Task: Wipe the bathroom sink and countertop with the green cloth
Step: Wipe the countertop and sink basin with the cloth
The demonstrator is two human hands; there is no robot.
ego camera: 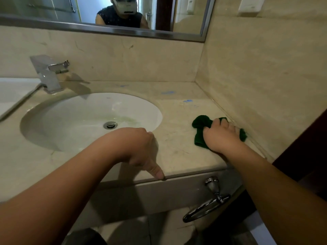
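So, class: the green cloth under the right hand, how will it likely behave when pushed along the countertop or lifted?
The green cloth is bunched into folds under the right hand, so it is probably floppy and would droop if lifted. It looks small beside the hand, so likely light. Pushed over the smooth countertop, it should slide but may bunch further.
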